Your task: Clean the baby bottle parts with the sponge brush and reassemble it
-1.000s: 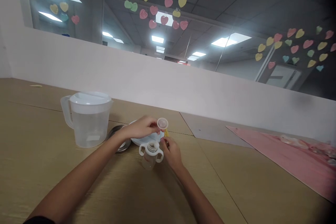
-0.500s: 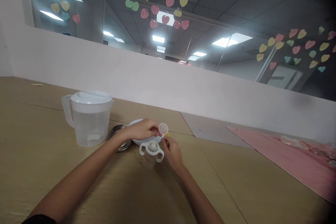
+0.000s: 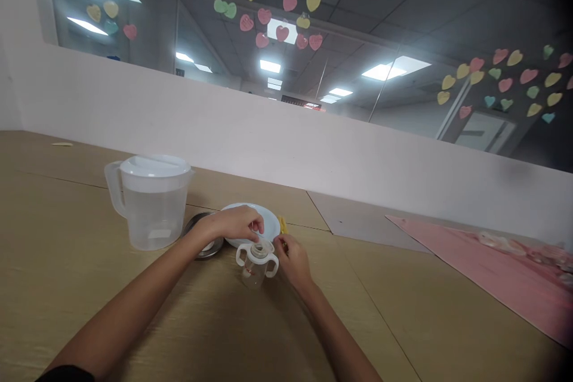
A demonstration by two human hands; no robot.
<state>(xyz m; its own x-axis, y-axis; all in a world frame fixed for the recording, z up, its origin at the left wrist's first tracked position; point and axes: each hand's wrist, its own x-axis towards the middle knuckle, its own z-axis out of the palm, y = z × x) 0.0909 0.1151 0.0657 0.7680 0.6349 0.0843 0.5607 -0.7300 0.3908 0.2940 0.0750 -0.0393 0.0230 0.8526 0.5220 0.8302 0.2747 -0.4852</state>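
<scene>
There on the tan tabletop [image 3: 188, 322], below a window stuck with hearts [image 3: 289, 2], the two-handled bottle [image 3: 254, 273] stands between curled hands, left [image 3: 242, 222] above, right [image 3: 293, 259] beside; I can't tell whether either's fingers grip anything. Pitcher [image 3: 155, 209] left, pink sheet [image 3: 487, 268] right.

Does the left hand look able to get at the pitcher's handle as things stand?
Likely yes: the handle juts out left of the pitcher, away from the left hand, but nothing stands in front of it.

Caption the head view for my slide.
Left hand near a two-handled bottle, right hand beside it, lidded pitcher at left.
</scene>
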